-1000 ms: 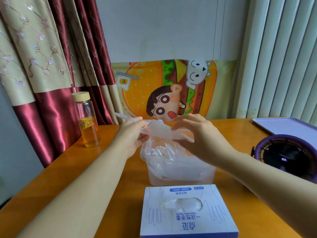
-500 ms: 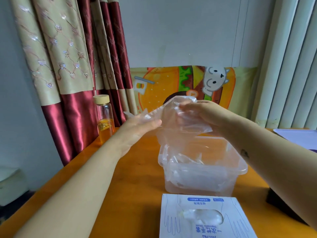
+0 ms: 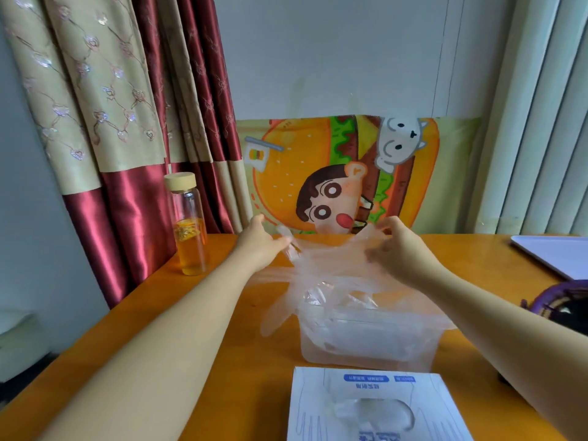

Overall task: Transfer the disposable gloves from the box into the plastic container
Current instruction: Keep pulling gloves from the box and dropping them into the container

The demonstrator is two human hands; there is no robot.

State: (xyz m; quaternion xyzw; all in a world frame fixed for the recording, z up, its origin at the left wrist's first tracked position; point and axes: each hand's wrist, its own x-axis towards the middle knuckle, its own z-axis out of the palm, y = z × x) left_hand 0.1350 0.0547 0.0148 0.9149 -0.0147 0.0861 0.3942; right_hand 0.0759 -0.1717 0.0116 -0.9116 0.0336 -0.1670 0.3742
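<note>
A clear disposable glove (image 3: 321,268) is stretched between my two hands above the clear plastic container (image 3: 369,345). My left hand (image 3: 261,243) pinches the glove's left edge. My right hand (image 3: 401,249) grips its right edge. The glove's fingers hang down over the container's left rim. Several more clear gloves lie crumpled inside the container. The white and blue glove box (image 3: 375,405) sits nearest to me, with a clear glove showing in its oval opening.
A glass bottle (image 3: 189,224) with amber liquid and a tan cap stands at the table's left back corner by the curtain. A purple round object (image 3: 563,303) sits at the right edge. A white tray (image 3: 556,253) lies behind it. A cartoon poster leans on the wall.
My hands have pulled apart and lowered, spreading the glove flat over the container where it was bunched and held higher before. The view has shifted.
</note>
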